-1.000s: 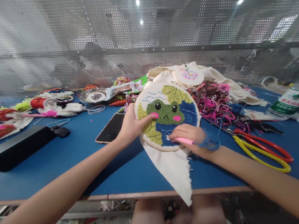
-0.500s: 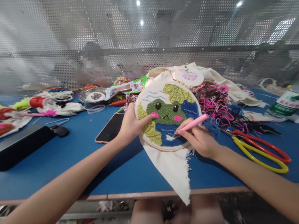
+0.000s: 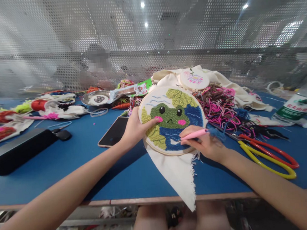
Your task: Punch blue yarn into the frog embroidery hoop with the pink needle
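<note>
Pen [image 3: 195, 134], over hoop [image 3: 170, 121]: tip too small to tell. Left hand [image 3: 136, 130], hoop's left rim: fingers hidden behind. Bottle [image 3: 296, 105], right of hoop: cut by edge.

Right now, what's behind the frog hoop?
Past the upper edge of the frog hoop: cream cloth and a small flower hoop. Past the right edge: tangled pink and brown yarn. Whatever sits directly behind is covered; can't tell.

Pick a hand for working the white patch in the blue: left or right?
Right, most likely: the right hand holds the pink tool, its tip close to the white patch. The left hand grips the hoop at its left side.
</note>
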{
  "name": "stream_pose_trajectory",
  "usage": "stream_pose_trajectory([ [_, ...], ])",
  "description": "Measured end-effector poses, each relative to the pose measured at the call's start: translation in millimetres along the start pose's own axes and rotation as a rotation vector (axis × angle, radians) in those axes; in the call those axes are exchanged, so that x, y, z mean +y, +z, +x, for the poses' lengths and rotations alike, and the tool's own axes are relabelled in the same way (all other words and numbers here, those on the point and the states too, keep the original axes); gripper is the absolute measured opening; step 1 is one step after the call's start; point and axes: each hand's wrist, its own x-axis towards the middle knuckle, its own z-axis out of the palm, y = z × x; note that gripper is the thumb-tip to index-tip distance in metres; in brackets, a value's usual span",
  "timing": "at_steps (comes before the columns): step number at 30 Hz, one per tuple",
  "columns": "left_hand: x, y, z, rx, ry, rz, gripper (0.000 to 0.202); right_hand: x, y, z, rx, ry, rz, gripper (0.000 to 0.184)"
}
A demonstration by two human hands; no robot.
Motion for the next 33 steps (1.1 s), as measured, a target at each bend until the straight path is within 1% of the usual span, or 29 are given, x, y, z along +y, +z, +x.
stream_pose_trajectory([
  [4,-1,0.9,0,-0.015,-0.022,-0.027,0.053,0,1,3,0.022,-0.034,-0.004,0.006],
  [10,-4,1.2,0,-0.016,-0.019,-0.036,0.056,-8,2,5,0.039,0.051,-0.020,0.005],
  [12,-3,1.1,0,-0.017,-0.026,-0.026,0.058,-10,5,4,0.057,0.058,-0.048,0.006],
  [14,-2,1.2,0,-0.028,-0.039,-0.038,0.058,-11,9,4,0.028,0.032,-0.128,0.009],
  [16,0,1.4,1,-0.033,-0.043,-0.054,0.056,-10,14,3,-0.031,-0.012,-0.222,0.013],
  [18,1,1.6,1,-0.022,-0.038,-0.052,0.055,-7,18,3,-0.057,-0.025,-0.240,0.014],
  [20,2,1.8,1,-0.006,-0.032,-0.031,0.053,-4,18,3,-0.029,0.014,-0.169,0.014],
  [23,-1,2.0,2,-0.004,-0.027,-0.023,0.054,-3,13,5,-0.017,0.111,-0.046,0.012],
  [28,-6,2.5,4,-0.037,-0.027,-0.043,0.059,-4,1,5,-0.021,0.362,0.051,0.010],
  [33,-9,2.4,4,-0.035,-0.036,-0.010,0.061,-5,0,5,0.015,0.399,0.076,0.012],
])
